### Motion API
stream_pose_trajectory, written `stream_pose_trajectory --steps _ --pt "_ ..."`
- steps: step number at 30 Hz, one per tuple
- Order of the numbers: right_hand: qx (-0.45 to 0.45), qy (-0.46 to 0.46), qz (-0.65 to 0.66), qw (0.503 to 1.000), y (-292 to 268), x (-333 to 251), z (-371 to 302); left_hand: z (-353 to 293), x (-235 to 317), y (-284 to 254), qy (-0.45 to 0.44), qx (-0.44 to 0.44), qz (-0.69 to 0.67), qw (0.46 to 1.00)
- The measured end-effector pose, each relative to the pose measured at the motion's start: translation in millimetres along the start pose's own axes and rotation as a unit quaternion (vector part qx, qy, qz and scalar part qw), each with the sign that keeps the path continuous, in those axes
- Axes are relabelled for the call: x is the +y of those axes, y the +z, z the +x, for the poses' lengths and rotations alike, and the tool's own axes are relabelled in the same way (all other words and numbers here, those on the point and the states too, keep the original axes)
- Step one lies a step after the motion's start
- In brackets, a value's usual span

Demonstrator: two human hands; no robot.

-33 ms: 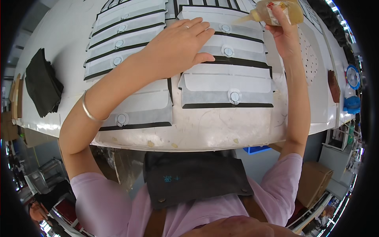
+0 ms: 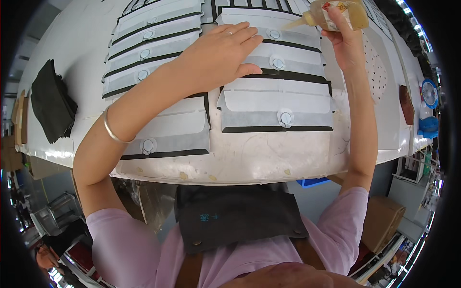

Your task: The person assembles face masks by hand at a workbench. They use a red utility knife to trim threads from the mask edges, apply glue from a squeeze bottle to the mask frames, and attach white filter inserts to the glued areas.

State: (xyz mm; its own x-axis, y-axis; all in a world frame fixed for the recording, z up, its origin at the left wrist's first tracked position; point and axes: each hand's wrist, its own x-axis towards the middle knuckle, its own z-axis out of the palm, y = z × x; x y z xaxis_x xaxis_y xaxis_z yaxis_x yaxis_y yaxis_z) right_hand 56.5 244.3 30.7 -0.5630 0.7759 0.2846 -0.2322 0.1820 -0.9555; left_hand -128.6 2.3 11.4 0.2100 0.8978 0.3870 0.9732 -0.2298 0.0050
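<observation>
My left hand (image 2: 218, 57) lies palm down with its fingers stretched out, over the left edge of the farther panels in the right-hand column. It wears a ring, and a bangle is on the forearm. At the far right, my right hand (image 2: 346, 43) grips a clear squeeze bottle (image 2: 359, 17) of yellowish liquid, tipped sideways. Its narrow nozzle (image 2: 295, 23) points left above a white-and-grey panel (image 2: 300, 41) with black edging. Nearer me in that column is a similar panel (image 2: 269, 101) with a round disc (image 2: 285, 118). My left forearm partly hides the left-hand column of overlapping panels (image 2: 168, 122).
A stack of black sheets (image 2: 52, 103) lies on the left of the white table (image 2: 240, 163). To the right are a dotted sheet (image 2: 375, 72), a brown piece (image 2: 406, 105) and blue round items (image 2: 429, 93). A cardboard box (image 2: 382, 223) stands below the table.
</observation>
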Motion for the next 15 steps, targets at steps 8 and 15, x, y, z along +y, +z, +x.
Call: stream_pose_trajectory --steps 8,15 --pt "-0.057 -0.058 -0.100 0.992 17.7 -4.2 -7.0 1.2 -10.2 31.9 -0.027 -0.040 -0.062 0.997" --pt "-0.051 -0.067 -0.113 0.990 21.8 -1.1 -9.7 -1.4 -9.3 37.1 -0.025 -0.017 -0.047 0.998"
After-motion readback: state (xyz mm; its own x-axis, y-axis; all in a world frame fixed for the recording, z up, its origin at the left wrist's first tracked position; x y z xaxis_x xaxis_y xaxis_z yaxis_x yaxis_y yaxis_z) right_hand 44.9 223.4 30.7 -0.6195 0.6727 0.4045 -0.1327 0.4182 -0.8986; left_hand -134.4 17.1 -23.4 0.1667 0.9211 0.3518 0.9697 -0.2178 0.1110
